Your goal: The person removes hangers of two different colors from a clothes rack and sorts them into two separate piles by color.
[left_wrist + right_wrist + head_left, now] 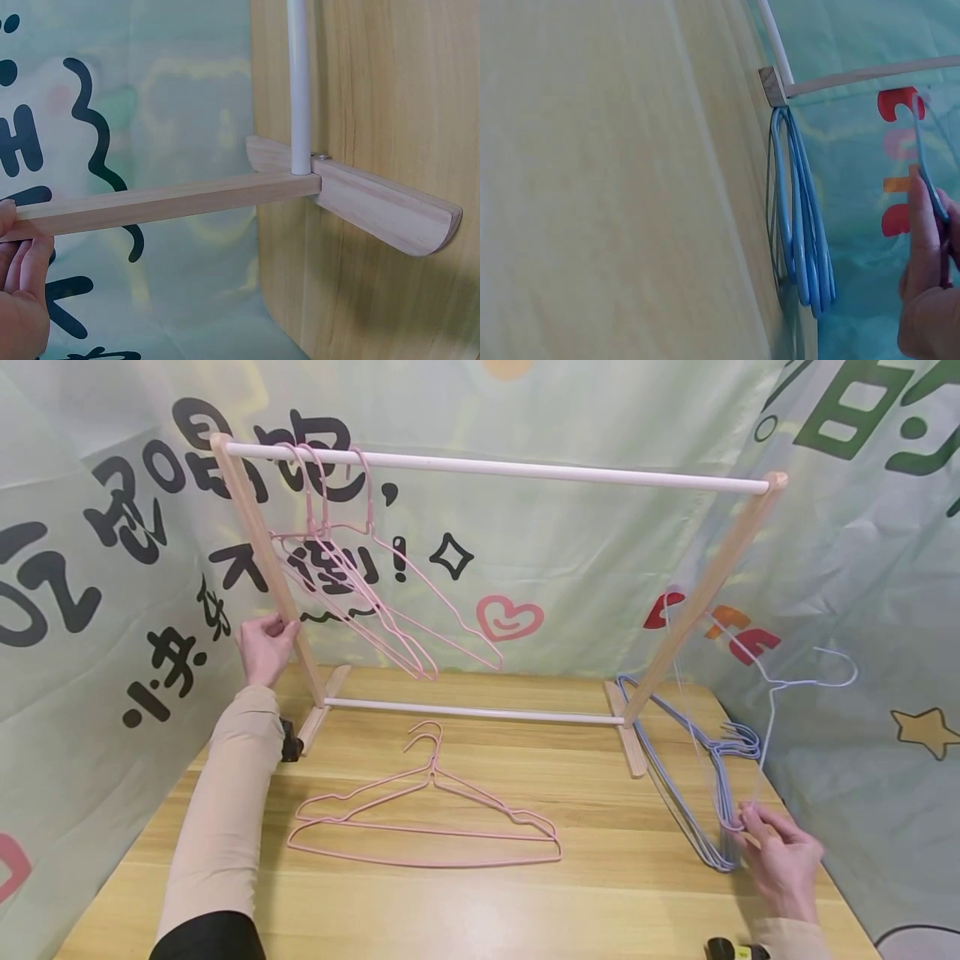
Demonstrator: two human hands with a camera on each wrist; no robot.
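My left hand [266, 649] grips the left wooden post [252, 522] of a clothes rack about two-thirds of the way down; the left wrist view shows fingers and thumb around the post [165, 199]. At the right, my right hand [783, 864] pinches one pale blue wire hanger [772, 714] by a lower corner. Its hook points right, and it stands raised above a bunch of blue hangers [667, 785]. That bunch lies on the table beside the rack's right foot [626, 735]. In the right wrist view, the held hanger [921, 146] is apart from the bunch [802, 225].
Three pink hangers [369, 489] hang near the left end of the white top rail [562, 471]. Two more pink hangers [432, 767] lie overlapping on the wooden table [420, 910]. Printed cloth [585, 568] stands behind. Small black objects lie by the left foot and at the bottom right.
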